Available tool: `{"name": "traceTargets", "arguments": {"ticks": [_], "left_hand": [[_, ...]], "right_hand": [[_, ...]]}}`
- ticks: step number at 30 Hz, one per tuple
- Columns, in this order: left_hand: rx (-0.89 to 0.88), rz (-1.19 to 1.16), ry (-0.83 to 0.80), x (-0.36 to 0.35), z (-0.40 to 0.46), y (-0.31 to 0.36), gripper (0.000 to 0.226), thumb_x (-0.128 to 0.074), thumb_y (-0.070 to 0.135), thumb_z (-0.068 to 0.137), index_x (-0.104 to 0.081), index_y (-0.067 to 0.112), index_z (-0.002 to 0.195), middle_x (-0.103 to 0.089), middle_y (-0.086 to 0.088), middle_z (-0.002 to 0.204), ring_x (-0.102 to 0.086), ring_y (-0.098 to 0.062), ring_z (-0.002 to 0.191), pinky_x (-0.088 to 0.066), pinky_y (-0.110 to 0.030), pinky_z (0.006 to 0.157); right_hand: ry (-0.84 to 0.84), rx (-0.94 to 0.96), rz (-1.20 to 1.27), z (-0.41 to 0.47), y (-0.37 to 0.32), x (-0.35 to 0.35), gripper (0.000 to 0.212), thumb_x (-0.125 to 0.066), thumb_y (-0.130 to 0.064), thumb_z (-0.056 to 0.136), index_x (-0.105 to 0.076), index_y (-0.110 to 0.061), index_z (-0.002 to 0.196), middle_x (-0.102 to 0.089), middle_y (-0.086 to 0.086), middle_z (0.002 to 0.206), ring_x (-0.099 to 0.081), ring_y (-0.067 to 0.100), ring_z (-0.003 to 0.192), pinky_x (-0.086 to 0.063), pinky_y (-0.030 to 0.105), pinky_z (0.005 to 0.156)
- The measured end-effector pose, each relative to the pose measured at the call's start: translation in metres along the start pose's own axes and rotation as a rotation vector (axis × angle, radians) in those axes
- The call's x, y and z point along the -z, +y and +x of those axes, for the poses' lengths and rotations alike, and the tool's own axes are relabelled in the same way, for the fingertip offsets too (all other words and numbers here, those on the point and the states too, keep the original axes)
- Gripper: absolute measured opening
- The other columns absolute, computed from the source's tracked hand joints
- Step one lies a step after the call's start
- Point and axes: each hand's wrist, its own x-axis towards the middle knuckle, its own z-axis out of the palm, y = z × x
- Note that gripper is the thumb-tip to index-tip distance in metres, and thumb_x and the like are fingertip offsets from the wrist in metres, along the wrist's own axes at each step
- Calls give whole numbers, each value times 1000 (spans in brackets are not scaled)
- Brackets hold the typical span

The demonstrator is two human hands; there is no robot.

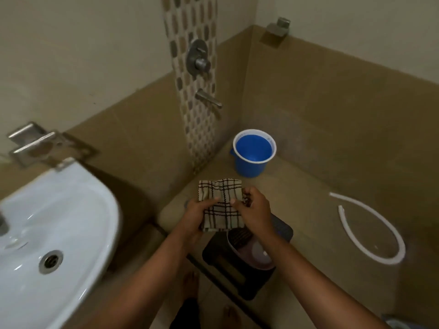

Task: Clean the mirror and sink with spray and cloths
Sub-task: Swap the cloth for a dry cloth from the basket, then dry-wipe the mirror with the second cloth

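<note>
A beige checked cloth (219, 203) with dark lines is folded between both hands, held in the air over a dark stool. My left hand (196, 216) grips its lower left part and my right hand (254, 210) pinches its right edge. The white sink (71, 222) fills the lower left, with its metal drain (50, 258) and part of the tap (3, 222) at the left edge. The mirror and any spray bottle are out of view.
A dark stool (247, 264) under my hands carries a basin with a second dark cloth (240, 237). A blue bucket (253, 153) stands on the floor by the wall taps (209, 98). A white hose (373, 229) curls on the floor at right. A metal soap holder (40, 146) hangs above the sink.
</note>
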Motion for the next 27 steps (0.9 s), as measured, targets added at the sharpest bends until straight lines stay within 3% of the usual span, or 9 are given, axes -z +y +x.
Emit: {"name": "traceTargets", "arguments": {"ticks": [5, 8, 11, 17, 22, 25, 27], "left_hand": [[65, -171, 120, 42, -33, -3, 32, -53, 20, 94, -64, 5, 120, -74, -16, 109, -70, -31, 102, -51, -47, 97], [27, -265, 145, 77, -54, -3, 47, -56, 24, 86, -59, 5, 130, -67, -21, 123, -62, -37, 118, -40, -55, 110], [-33, -336, 168, 110, -81, 2, 49, -54, 20, 86, -56, 2, 132, -64, -23, 126, -60, -39, 120, -38, -55, 111], [-106, -415, 246, 176, -134, 10, 49, -52, 17, 85, -55, 0, 131, -64, -25, 126, -59, -40, 120, -43, -53, 105], [-160, -395, 302, 242, -177, 18, 42, -63, 19, 81, -64, 1, 120, -69, -24, 116, -69, -37, 101, -51, -51, 93], [-218, -405, 266, 291, -199, 25, 59, -68, 30, 83, -57, 4, 134, -57, -28, 134, -54, -46, 124, -37, -63, 108], [-205, -388, 283, 316, -211, 31, 58, -67, 37, 82, -61, 7, 131, -59, -26, 133, -54, -46, 125, -36, -64, 108]], "right_hand": [[-197, -86, 44, -10, -12, -24, 53, -76, -38, 79, -55, -15, 122, -61, -6, 107, -60, 10, 95, -51, 24, 78], [-510, -254, 226, -9, -23, -46, 62, -77, -45, 75, -56, -15, 125, -68, 1, 115, -67, 18, 101, -54, 40, 93], [-847, -298, 320, -15, -38, -79, 62, -75, -53, 74, -62, -19, 124, -69, 6, 119, -65, 25, 111, -48, 50, 100], [-1155, -303, 471, -44, -85, -157, 65, -76, -38, 75, -58, -6, 129, -62, 18, 128, -58, 34, 120, -43, 52, 104], [-1204, -229, 335, -78, -121, -232, 52, -69, -33, 83, -59, -6, 127, -66, 16, 123, -61, 32, 116, -42, 53, 105], [-1192, -160, 236, -101, -145, -272, 41, -61, -31, 92, -60, -7, 125, -68, 12, 119, -63, 28, 113, -45, 50, 103], [-1197, -117, 182, -114, -158, -294, 38, -57, -31, 94, -61, -9, 124, -69, 10, 118, -64, 26, 112, -47, 49, 102]]}}
